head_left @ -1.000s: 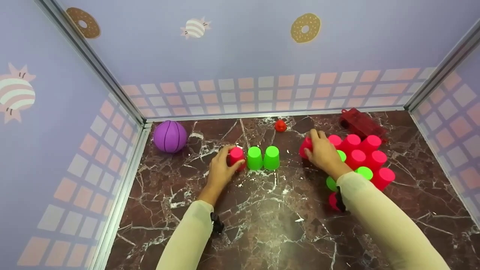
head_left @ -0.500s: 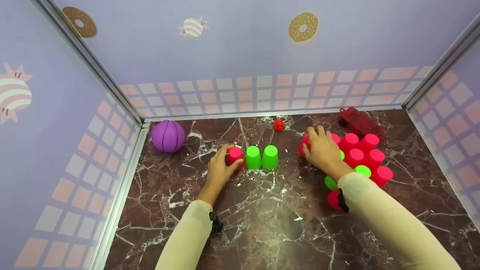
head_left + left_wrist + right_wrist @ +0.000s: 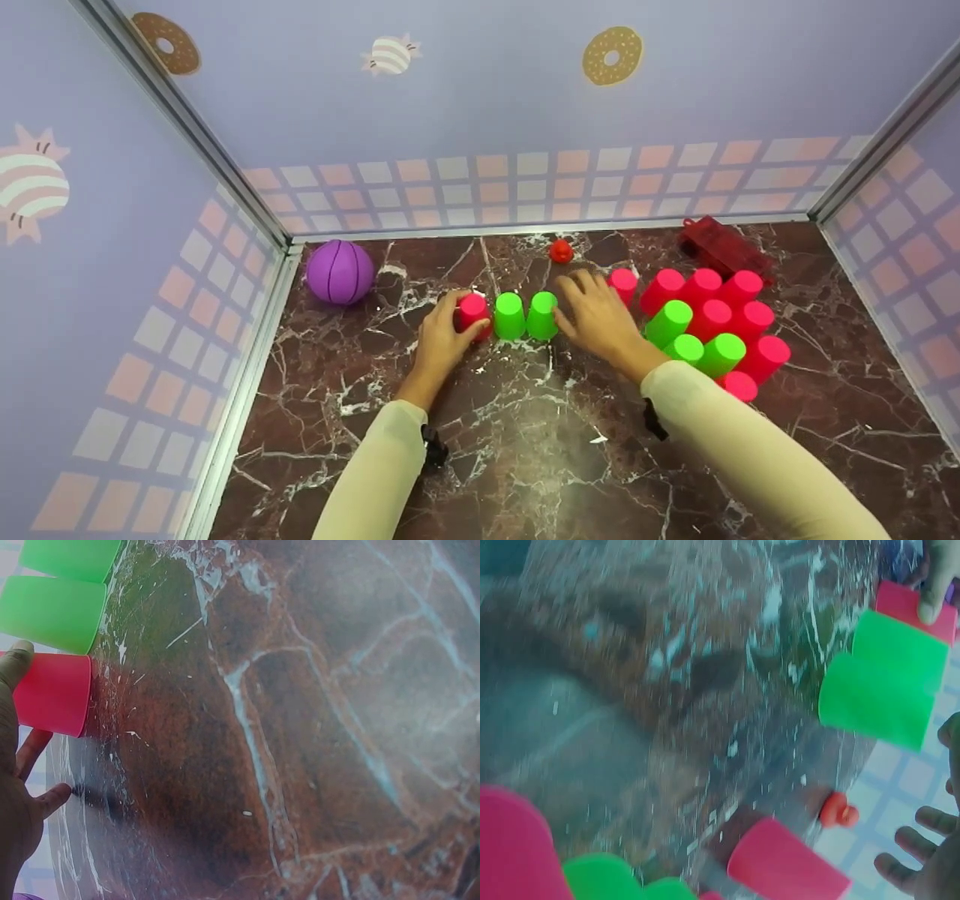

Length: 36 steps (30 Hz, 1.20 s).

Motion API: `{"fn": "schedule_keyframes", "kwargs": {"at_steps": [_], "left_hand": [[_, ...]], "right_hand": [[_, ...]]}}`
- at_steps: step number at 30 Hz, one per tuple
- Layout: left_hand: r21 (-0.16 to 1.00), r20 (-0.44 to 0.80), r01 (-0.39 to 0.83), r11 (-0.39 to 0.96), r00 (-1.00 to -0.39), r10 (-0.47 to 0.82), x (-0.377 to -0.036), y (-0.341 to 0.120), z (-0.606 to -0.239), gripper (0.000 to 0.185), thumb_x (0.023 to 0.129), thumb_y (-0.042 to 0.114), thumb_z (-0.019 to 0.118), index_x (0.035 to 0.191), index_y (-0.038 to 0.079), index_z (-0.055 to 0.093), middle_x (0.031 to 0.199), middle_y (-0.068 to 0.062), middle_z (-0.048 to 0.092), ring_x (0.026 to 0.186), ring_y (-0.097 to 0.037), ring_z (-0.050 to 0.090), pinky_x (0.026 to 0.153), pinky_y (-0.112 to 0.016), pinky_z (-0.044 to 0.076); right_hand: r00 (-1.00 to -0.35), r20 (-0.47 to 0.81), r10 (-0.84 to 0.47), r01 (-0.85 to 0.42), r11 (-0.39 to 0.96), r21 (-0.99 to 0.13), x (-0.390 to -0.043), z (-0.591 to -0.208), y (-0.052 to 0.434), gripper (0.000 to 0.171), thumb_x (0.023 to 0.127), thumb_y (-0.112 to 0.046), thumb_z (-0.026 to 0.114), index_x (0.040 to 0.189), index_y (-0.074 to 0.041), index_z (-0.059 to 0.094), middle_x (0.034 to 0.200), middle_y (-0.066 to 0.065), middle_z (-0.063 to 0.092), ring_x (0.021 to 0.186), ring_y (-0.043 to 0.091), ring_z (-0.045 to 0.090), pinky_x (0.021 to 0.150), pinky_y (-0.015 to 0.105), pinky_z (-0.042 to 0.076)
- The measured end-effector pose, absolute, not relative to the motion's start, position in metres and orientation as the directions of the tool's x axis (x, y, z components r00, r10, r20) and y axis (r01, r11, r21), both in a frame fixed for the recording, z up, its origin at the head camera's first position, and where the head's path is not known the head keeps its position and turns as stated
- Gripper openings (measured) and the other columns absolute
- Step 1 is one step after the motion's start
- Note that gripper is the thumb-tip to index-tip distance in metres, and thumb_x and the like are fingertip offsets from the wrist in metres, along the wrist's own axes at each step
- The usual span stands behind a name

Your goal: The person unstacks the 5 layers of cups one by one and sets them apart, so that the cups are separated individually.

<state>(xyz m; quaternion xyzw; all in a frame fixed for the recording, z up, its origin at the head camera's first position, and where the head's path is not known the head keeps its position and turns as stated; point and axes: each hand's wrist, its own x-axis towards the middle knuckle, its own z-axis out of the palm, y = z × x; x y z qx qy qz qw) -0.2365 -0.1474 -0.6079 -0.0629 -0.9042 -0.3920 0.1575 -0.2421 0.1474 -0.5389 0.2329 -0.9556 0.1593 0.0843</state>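
Observation:
Upside-down cups stand in a short row: a pink cup [image 3: 474, 315] at the left, then a middle green cup [image 3: 509, 316] and a right green cup [image 3: 540, 316]. My left hand [image 3: 437, 341] holds the pink cup, thumb in front and fingers round its far side. My right hand [image 3: 598, 319] is beside the right green cup, fingers spread and nothing in them, as the right wrist view confirms. Just beyond the right hand stands another pink cup [image 3: 622, 285], apart from the row; it shows whole in the right wrist view.
At the right, several pink and green cups [image 3: 711, 321] crowd together upside down. Behind them lies a dark red translucent block-shaped object [image 3: 724, 246]. A small red toy [image 3: 561, 251] sits near the back wall, and a purple ball [image 3: 340, 272] rests in the back left corner.
My right hand has let go of the separate pink cup at the right and moved left to the right green cup. The left hand has stayed at its pink cup.

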Motion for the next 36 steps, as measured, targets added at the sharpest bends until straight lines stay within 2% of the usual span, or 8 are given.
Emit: {"fn": "schedule_keyframes", "kwargs": {"at_steps": [6, 17, 21, 30, 36], "left_hand": [[0.691, 0.334, 0.243, 0.68, -0.943, -0.002, -0.237, -0.146, -0.606, 0.061, 0.088, 0.032, 0.095, 0.138, 0.012, 0.068, 0.133, -0.018, 0.078, 0.12, -0.042, 0.077, 0.103, -0.058, 0.062], [0.701, 0.32, 0.235, 0.673, -0.948, -0.003, -0.238, -0.145, -0.608, 0.061, 0.088, 0.033, 0.095, 0.139, 0.013, 0.067, 0.134, -0.017, 0.077, 0.121, -0.041, 0.077, 0.104, -0.058, 0.062], [0.685, 0.346, 0.256, 0.682, -0.938, 0.005, -0.238, -0.145, -0.608, 0.06, 0.088, 0.032, 0.095, 0.138, 0.013, 0.067, 0.132, -0.017, 0.078, 0.12, -0.04, 0.077, 0.103, -0.057, 0.063], [0.686, 0.337, 0.248, 0.685, -0.941, 0.003, -0.238, -0.145, -0.608, 0.061, 0.087, 0.032, 0.095, 0.138, 0.013, 0.067, 0.131, -0.017, 0.078, 0.12, -0.04, 0.077, 0.105, -0.057, 0.062], [0.689, 0.326, 0.232, 0.687, -0.945, -0.007, -0.237, -0.147, -0.61, 0.061, 0.087, 0.031, 0.095, 0.139, 0.012, 0.067, 0.134, -0.017, 0.077, 0.122, -0.041, 0.077, 0.106, -0.058, 0.061]], "right_hand": [[-0.86, 0.239, -0.451, -0.507, 0.81, -0.296, -0.236, -0.551, 0.133, 0.053, 0.105, -0.034, 0.077, 0.146, -0.005, 0.06, 0.135, 0.023, 0.063, 0.115, 0.044, 0.068, 0.101, 0.056, 0.063], [-0.866, 0.248, -0.435, -0.5, 0.779, -0.378, -0.235, -0.561, 0.123, 0.046, 0.102, -0.018, 0.081, 0.141, -0.003, 0.062, 0.131, 0.02, 0.063, 0.114, 0.044, 0.072, 0.097, 0.057, 0.065], [-0.859, 0.269, -0.436, -0.511, 0.766, -0.391, -0.234, -0.558, 0.125, 0.042, 0.102, -0.016, 0.081, 0.138, -0.004, 0.063, 0.127, 0.019, 0.063, 0.11, 0.042, 0.074, 0.092, 0.056, 0.066], [-0.839, 0.288, -0.461, -0.543, 0.745, -0.388, -0.231, -0.549, 0.146, 0.04, 0.1, -0.01, 0.081, 0.135, -0.004, 0.063, 0.125, 0.019, 0.063, 0.106, 0.038, 0.073, 0.09, 0.051, 0.067], [-0.85, 0.27, -0.452, -0.525, 0.758, -0.386, -0.224, -0.548, 0.176, 0.041, 0.1, -0.01, 0.082, 0.136, -0.004, 0.062, 0.125, 0.02, 0.063, 0.102, 0.039, 0.072, 0.091, 0.054, 0.066]]}}
